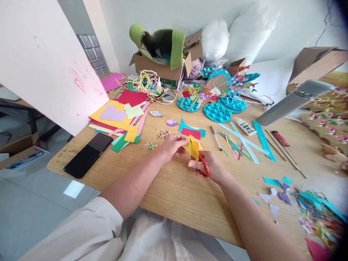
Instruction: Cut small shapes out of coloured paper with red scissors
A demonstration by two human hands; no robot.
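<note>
My left hand (174,146) pinches a piece of yellow paper (193,148) above the wooden table. Red-handled scissors (205,166) are gripped in my right hand (208,165), and their blades are mostly hidden by the yellow paper. Just behind the hands lie a red paper piece (191,133) and a teal paper piece (183,124). A purple paper fish shape (172,123) rests to the left of them. Small piles of coloured paper bits (163,134) sit beside my left hand.
A black phone (88,155) lies at the left edge, near stacked coloured paper (108,117). To the right are a pen (216,138), paper strips (236,145), a glue bottle (245,126), a grey flask (295,103) and paper scraps (320,214). Teal egg-tray crafts (217,111) stand behind.
</note>
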